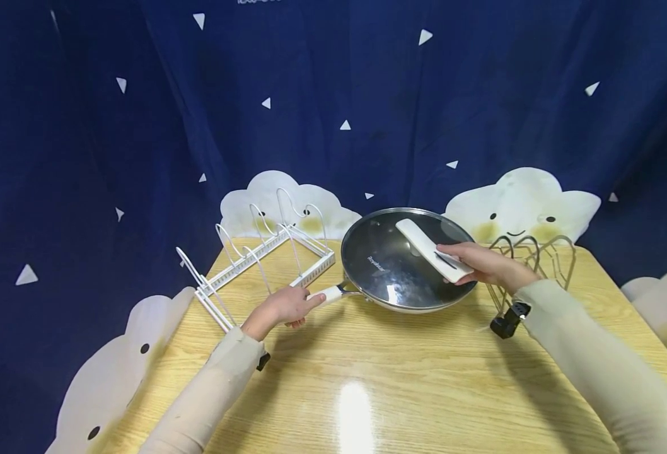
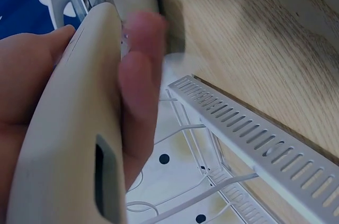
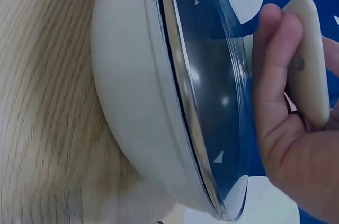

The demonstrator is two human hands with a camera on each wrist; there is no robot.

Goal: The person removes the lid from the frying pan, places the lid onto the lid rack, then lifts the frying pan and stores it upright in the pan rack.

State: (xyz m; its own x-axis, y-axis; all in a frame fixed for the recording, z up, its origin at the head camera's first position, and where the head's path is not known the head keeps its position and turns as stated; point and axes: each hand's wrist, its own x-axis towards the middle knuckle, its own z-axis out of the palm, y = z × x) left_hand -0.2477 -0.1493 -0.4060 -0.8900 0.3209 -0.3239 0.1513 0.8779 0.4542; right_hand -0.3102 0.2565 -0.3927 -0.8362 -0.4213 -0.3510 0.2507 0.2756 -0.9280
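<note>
A cream wok (image 3: 127,70) stands on the wooden table, covered by a glass lid (image 1: 379,277) with a metal rim. My left hand (image 1: 285,307) grips the wok's cream handle (image 1: 328,294), which points to the left. In the left wrist view, the thumb lies on one side of that handle (image 2: 74,113) and the fingers bend round the other. On top of the lid sits a long, flat white handle (image 1: 415,238). My right hand (image 1: 483,261) holds its near right end, with fingers curled round the edge in the right wrist view.
A white rack (image 1: 313,270) with wire loops and slotted rails is left of the wok, beside my left hand. To the right, behind my right wrist, stands a bronze wire rack (image 1: 568,271). A dark blue curtain (image 1: 333,75) with white shapes hangs behind the table (image 1: 424,378).
</note>
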